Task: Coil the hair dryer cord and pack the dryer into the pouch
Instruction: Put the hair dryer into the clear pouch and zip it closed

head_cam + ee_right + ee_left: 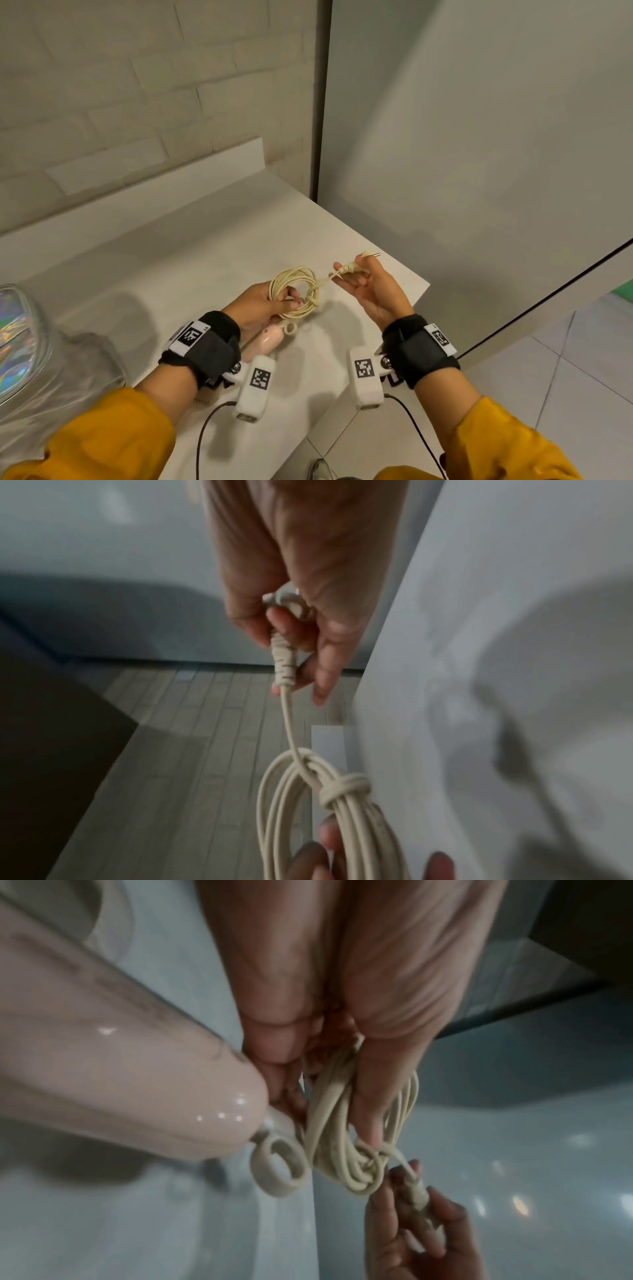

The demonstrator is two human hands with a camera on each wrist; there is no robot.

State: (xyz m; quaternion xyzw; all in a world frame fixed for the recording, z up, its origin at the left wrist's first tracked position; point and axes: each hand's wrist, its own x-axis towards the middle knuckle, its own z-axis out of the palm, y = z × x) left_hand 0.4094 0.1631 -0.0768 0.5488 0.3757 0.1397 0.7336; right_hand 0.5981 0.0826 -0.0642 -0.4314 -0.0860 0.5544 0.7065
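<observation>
Cream cord (297, 293), coiled at frame centre, is gripped by the left hand (255, 303). Right hand (371, 289) pinches its plug (352, 265). Pink dryer (265, 341) lies below.

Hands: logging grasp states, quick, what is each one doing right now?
Left hand: grips the coiled cord.
Right hand: pinches the plug at the cord's end.

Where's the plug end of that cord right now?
In the head view the plug is pinched in the right hand, raised above the white counter, just right of the coiled cord held by the left hand.
</observation>
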